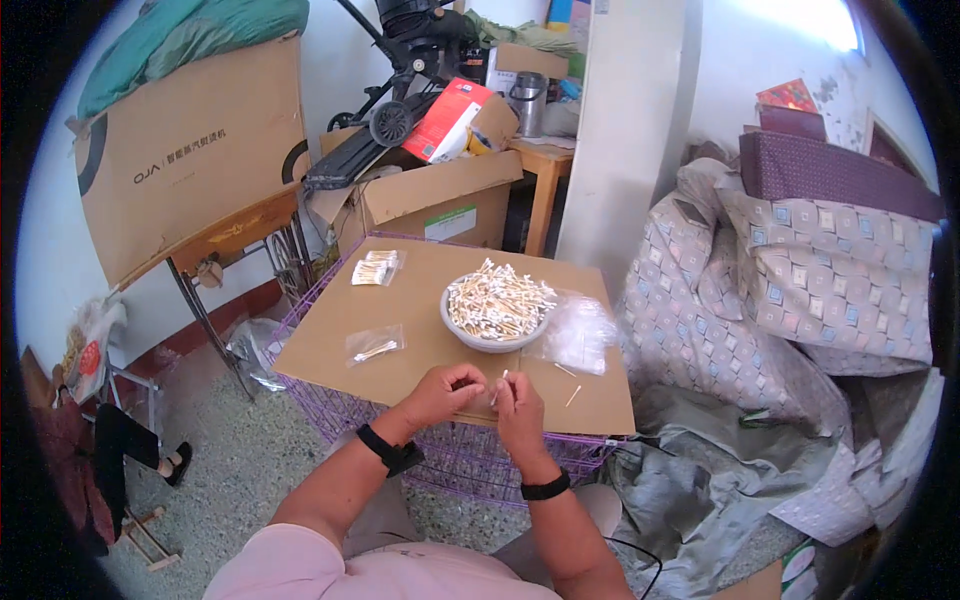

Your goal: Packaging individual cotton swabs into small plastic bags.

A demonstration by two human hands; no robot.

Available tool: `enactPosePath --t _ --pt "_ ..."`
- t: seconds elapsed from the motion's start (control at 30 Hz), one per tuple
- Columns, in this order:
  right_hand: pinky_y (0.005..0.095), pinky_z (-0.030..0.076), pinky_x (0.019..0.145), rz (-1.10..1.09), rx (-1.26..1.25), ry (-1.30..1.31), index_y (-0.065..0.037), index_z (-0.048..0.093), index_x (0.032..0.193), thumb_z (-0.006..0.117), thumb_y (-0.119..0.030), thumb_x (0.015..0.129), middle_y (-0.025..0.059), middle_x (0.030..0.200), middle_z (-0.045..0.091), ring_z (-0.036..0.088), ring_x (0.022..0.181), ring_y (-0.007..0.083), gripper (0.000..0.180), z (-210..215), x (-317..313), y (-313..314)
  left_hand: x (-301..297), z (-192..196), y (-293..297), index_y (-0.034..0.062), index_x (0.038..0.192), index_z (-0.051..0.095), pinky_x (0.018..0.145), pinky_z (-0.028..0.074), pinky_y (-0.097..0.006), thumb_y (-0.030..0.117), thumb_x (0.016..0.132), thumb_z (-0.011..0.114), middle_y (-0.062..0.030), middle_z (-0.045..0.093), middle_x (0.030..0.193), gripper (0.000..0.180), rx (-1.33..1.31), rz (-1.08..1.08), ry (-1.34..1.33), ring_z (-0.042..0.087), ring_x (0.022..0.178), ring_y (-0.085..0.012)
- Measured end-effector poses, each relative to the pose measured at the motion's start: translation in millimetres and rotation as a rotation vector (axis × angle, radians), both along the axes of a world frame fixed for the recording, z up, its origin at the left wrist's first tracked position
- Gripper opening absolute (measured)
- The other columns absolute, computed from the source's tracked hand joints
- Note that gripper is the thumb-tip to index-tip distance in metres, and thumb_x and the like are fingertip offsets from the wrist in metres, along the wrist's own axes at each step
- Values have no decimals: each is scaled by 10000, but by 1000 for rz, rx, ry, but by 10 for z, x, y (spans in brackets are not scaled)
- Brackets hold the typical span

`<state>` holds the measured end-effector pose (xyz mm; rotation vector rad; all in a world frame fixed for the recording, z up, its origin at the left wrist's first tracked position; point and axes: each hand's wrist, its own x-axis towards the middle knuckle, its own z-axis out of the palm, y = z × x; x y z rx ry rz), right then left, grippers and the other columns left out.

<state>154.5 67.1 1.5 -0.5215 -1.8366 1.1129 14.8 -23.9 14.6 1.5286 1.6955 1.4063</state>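
My right hand [519, 408] is closed in a pinch around a cotton swab, whose white tip shows above the fingers. Just beside it, my left hand [445, 392] has its thumb and fingertips together; anything between them is too small to make out. Beyond the hands, a light bowl [478, 341] is heaped with cotton swabs [500, 298]. Against its right side lies a pile of clear plastic bags [582, 338]. Two loose swabs [573, 396] rest near my right hand. To the left lie a clear bag with a few swabs [376, 346] and a fuller bag of swabs [376, 268].
The cardboard tabletop [320, 345] sits on a purple wire cage [460, 465]. Patterned cloth bundles [700, 270] and a grey sheet [700, 480] crowd the right side. Behind stand a cardboard box [440, 200] and a folded stroller [400, 90]. Another person's leg [130, 440] shows at far left.
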Motion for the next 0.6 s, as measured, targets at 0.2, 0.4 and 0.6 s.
enactPosePath --t 0.2,0.4,0.6 --pt "404 482 611 -18 129 -176 -45 583 923 567 -171 922 133 736 622 622 656 307 127 31 -28 -83 -55 -99 -29 25 949 654 662 473 -218 131 873 664 20 641 855 130 142 -29 -287 558 752 -42" --pt "394 483 671 -15 268 -242 -37 605 950 607 -150 886 155 838 618 619 766 327 130 43 -9 -60 -94 -40 1 24 912 664 644 477 -229 139 841 699 7 652 787 140 86 81 -89 566 721 -48" --pt "396 480 688 -64 346 -258 -40 607 939 640 -136 854 159 872 608 606 800 335 133 12 -57 -93 -171 -78 70 24 874 659 638 472 -230 128 854 676 10 648 776 107 47 45 -166 558 714 -45"
